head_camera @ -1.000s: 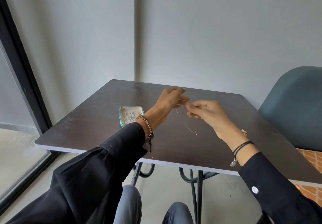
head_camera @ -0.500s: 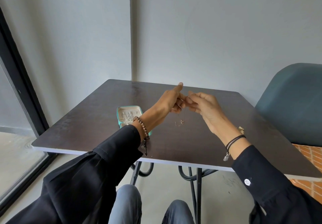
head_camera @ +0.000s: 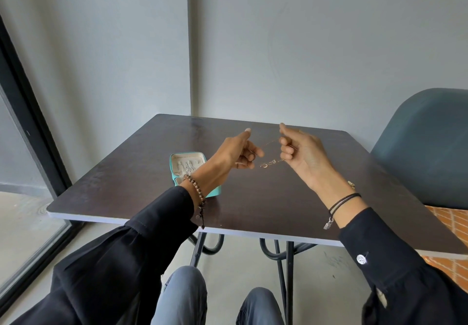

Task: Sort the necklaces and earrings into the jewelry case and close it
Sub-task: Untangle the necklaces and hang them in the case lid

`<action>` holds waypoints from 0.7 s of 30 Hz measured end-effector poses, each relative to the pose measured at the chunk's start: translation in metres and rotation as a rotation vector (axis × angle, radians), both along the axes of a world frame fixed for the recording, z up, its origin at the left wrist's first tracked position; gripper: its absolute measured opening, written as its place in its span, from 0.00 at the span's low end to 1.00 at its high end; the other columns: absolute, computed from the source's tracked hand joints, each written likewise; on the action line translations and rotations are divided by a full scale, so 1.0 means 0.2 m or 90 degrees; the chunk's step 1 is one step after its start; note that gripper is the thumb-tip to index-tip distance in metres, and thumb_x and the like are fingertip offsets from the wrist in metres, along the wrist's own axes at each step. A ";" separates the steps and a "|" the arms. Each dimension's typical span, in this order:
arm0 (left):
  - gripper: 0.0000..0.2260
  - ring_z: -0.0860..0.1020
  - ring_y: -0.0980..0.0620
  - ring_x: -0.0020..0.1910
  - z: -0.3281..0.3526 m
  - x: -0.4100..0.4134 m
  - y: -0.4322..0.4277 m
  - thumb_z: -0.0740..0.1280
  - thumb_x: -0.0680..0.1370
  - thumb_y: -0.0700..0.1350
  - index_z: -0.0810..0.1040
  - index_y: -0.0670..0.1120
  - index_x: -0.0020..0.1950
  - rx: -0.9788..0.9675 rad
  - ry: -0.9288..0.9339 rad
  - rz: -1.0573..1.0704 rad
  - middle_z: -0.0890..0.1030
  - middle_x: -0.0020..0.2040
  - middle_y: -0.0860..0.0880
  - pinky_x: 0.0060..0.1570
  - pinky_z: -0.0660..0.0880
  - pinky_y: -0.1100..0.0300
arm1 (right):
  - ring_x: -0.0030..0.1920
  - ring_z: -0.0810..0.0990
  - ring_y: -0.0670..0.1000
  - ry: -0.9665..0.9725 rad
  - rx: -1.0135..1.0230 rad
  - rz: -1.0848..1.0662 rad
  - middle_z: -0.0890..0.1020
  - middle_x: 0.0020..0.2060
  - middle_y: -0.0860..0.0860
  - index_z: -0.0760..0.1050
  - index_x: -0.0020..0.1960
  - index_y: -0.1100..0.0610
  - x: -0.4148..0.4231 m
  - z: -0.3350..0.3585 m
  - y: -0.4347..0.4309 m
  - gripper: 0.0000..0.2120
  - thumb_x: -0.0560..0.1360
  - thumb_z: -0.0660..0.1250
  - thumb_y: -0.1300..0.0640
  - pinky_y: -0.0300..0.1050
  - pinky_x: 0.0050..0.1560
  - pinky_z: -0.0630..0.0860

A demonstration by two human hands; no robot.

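One necklace (head_camera: 271, 162) is held above mid-bench (head_camera: 278, 213), pinched in the curled fingers of the left hand (head_camera: 238, 151) and the right hand (head_camera: 301, 152). One open case (head_camera: 215, 193) is set near the left edge, partly hidden by the left wrist. One small gold piece (head_camera: 351, 184) is seen beside the right wrist.

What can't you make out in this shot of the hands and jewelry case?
Head view only.
Jewelry case: near part hidden behind the left wrist.
Necklace: chain too thin to trace between left hand and right hand.
Gold piece behind right wrist: too small to identify.
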State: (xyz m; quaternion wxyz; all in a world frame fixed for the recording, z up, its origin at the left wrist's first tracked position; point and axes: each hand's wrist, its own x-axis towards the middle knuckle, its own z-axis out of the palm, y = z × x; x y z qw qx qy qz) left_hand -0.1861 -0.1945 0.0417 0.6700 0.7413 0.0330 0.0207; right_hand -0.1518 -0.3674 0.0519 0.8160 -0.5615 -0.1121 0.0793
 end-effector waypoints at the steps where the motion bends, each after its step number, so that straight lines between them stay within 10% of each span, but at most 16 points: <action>1: 0.28 0.77 0.52 0.28 0.00 0.00 0.00 0.53 0.85 0.56 0.81 0.42 0.36 -0.015 -0.006 0.003 0.76 0.28 0.50 0.47 0.76 0.56 | 0.27 0.66 0.46 -0.007 -0.023 -0.002 0.75 0.32 0.50 0.74 0.49 0.59 0.00 -0.01 0.00 0.10 0.76 0.74 0.56 0.37 0.26 0.63; 8: 0.23 0.75 0.48 0.27 0.06 -0.01 -0.01 0.58 0.85 0.52 0.76 0.41 0.36 -0.210 -0.041 -0.005 0.72 0.28 0.47 0.46 0.82 0.49 | 0.29 0.66 0.48 -0.045 -0.172 0.021 0.75 0.30 0.50 0.80 0.49 0.61 -0.03 -0.09 -0.01 0.10 0.78 0.71 0.53 0.38 0.29 0.64; 21: 0.23 0.62 0.54 0.23 0.01 -0.03 0.04 0.57 0.84 0.56 0.75 0.45 0.34 -0.084 -0.039 0.010 0.67 0.26 0.52 0.29 0.71 0.60 | 0.30 0.63 0.47 -0.093 -0.138 0.119 0.71 0.32 0.49 0.82 0.48 0.61 -0.06 -0.09 0.00 0.08 0.80 0.69 0.57 0.40 0.33 0.61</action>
